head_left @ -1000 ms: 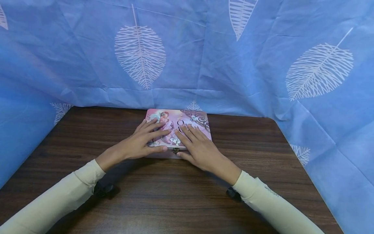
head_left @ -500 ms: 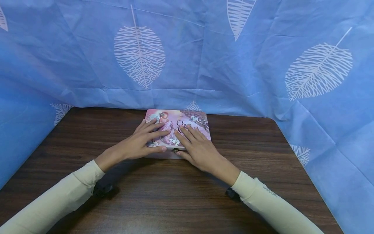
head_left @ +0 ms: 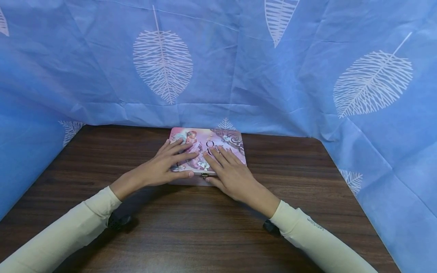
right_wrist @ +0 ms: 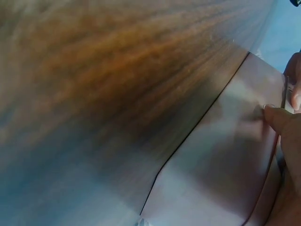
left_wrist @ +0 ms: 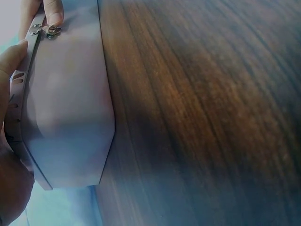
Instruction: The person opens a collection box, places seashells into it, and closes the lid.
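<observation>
A pink box (head_left: 232, 140) with an illustrated, lettered lid stands at the back of the table, its lid down. A small metal clasp (head_left: 205, 175) sits at the middle of its front edge. My left hand (head_left: 160, 167) rests with spread, straight fingers on the left part of the lid, thumb along the front edge. On the right part lies my right hand (head_left: 235, 176), fingers extended and thumb just beside the clasp. The left wrist view shows the box's plain front (left_wrist: 70, 94) and the clasp close to a thumb. In the right wrist view the right thumb (right_wrist: 277, 117) touches the front face.
The dark wooden table (head_left: 191, 231) spreads out in front of the box and to both sides. A blue curtain (head_left: 218, 76) with white leaf prints hangs behind the table and along its sides, close to the box's back edge.
</observation>
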The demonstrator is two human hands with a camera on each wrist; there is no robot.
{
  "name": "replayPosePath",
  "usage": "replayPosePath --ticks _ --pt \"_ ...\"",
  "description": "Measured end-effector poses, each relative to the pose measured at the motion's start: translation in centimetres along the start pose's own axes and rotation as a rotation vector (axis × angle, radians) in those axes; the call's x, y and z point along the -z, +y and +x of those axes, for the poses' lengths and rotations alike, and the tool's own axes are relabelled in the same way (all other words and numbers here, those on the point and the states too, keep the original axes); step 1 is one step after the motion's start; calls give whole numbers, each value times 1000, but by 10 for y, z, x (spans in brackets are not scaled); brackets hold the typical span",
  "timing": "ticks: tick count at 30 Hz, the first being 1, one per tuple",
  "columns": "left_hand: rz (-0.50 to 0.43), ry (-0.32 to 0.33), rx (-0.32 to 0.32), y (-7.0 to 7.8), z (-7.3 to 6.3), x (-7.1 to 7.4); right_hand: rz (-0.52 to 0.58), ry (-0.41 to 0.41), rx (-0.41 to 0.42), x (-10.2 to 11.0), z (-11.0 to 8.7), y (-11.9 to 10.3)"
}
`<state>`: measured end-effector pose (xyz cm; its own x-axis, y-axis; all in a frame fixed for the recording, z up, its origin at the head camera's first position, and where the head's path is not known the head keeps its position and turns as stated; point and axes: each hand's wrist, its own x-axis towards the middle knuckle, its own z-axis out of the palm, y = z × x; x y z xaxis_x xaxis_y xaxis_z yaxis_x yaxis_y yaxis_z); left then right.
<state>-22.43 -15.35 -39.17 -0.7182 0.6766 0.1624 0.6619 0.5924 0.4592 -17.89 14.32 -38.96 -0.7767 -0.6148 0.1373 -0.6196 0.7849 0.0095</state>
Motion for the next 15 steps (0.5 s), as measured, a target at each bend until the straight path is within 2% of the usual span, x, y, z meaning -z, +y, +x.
replayPosePath --ticks 5,10,15 --pt "2 1 6 0 -1 -1 39 11 -3 4 -3 2" --pt "11 22 16 -1 -3 0 53 97 0 10 -11 11" --pt "10 67 14 -2 -5 4 60 168 -16 19 -20 29"
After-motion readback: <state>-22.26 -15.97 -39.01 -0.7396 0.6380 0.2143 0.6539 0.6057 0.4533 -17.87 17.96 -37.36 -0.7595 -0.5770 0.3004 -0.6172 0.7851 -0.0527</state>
